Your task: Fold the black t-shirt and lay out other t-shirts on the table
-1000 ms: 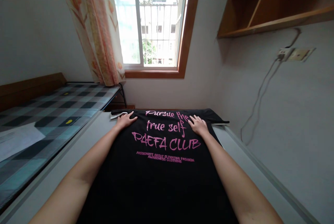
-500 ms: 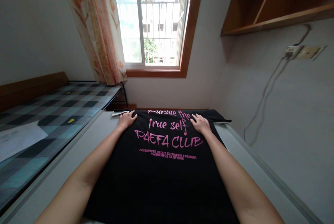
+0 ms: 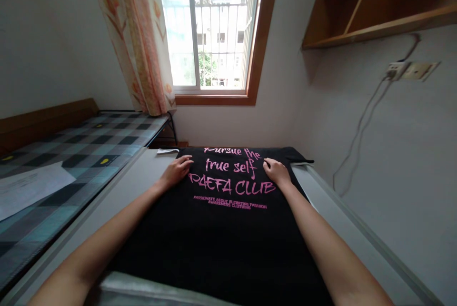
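A black T-shirt (image 3: 214, 239) with pink lettering lies spread face up, its top towards the window and a sleeve reaching out at the far right. My left hand (image 3: 178, 171) is on its upper left part, fingers curled in and closed on the cloth. Level with it, on the upper right beside the lettering, my right hand (image 3: 276, 172) has its fingers bent and gathered on the fabric. The fingertips are partly hidden, so how much cloth they hold does not show. A small white edge (image 3: 167, 152) pokes out past the left shoulder.
The shirt rests on a pale grey table (image 3: 123, 192). To the left is a bed with a checked mattress (image 3: 132, 130) and paper sheets (image 3: 32, 189). A curtain (image 3: 143, 49) hangs by the window; a wooden shelf (image 3: 342, 34) and socket cables (image 3: 362, 130) are on the right.
My fingers have gone from spread flat to curled on the cloth. The lettering has shifted slightly away from me, and a pale strip now shows below the shirt's near left edge.
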The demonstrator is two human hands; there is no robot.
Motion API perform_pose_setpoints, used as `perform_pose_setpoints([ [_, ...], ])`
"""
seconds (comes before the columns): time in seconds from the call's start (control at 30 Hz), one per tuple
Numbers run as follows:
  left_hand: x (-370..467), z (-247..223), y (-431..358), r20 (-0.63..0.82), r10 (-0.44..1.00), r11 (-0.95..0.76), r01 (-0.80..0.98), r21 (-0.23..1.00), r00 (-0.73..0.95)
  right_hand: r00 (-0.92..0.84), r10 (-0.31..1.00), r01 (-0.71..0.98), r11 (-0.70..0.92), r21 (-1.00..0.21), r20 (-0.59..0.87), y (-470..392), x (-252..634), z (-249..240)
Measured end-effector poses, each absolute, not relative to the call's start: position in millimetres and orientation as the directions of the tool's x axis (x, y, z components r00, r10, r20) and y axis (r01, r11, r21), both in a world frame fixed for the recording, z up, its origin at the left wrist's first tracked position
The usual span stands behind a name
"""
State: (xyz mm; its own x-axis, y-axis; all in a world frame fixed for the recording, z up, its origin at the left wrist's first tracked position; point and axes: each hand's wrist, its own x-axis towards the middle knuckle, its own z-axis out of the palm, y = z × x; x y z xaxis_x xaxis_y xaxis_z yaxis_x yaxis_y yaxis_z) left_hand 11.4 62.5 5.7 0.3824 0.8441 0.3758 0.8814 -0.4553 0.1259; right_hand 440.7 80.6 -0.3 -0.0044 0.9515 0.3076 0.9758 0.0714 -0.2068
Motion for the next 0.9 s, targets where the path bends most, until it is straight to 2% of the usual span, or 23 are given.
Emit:
perform_pose_setpoints([
  [0.13, 18.1, 12.9, 12.2, 0.286, 0.711, -0.692, 0.71, 0.127, 0.642, -0.124, 0.966, 0.978, 0.159, -0.138, 0.229, 70.7, 442.1, -6.5],
  [0.23, 24.9, 21.2, -25.5, 0.226, 0.64, -0.767, 0.63, 0.123, 0.735, -0.162, 0.974, 0.98, 0.178, -0.093, 0.156, 65.2, 442.6, -11.0],
  [0.47, 26.2, 34.7, -73.0, 0.17, 0.608, -0.793, 0.586, 0.164, 0.775, -0.153, 0.988, 0.986, 0.155, -0.053, 0.037, 51.2, 439.9, -9.0],
  [0.73, 17.6, 51.8, -106.9, -0.106, 0.597, -0.74, 0.597, 0.31, 0.795, -0.168, 0.985, 0.984, 0.17, -0.058, 0.037, 27.1, 438.2, -5.8],
  [0.9, 10.1, 54.0, -125.1, -0.173, 0.59, -0.715, 0.61, 0.343, 0.789, -0.154, 0.988, 0.986, 0.155, -0.067, 0.03, 24.2, 436.7, -4.3],
])
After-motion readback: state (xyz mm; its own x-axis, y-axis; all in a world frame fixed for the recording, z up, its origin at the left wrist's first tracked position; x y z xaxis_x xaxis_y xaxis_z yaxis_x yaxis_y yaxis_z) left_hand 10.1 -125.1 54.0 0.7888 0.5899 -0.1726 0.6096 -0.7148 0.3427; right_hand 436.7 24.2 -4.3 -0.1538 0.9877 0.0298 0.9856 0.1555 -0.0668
